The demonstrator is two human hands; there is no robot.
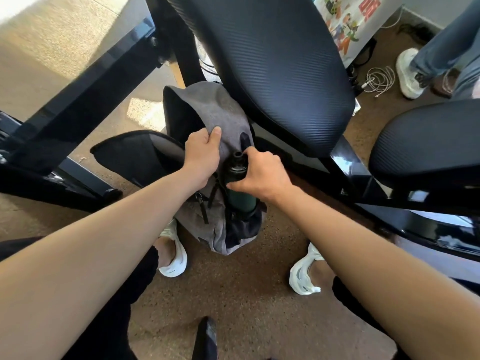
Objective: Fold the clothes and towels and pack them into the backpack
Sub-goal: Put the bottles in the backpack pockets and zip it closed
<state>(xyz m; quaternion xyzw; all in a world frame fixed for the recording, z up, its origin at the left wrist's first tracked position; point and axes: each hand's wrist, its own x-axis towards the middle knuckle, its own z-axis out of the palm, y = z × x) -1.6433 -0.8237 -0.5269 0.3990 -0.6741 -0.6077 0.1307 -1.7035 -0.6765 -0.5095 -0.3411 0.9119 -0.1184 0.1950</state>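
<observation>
A grey backpack (207, 107) stands on the brown floor between my feet, unzipped, its dark inside showing at the left. My left hand (204, 157) grips the grey edge of its opening, thumb on top. A dark green bottle (240, 201) with a black cap sits in the backpack's black side pocket. My right hand (259, 175) holds the bottle's upper part just under the cap. No clothes or towels are in view.
A black office chair seat (272, 61) hangs right over the backpack. A second chair (428, 141) is at the right. Black table legs (78, 100) cross at the left. Another person's legs and white shoe (410, 74) stand at the far right, near a coiled white cable (379, 79).
</observation>
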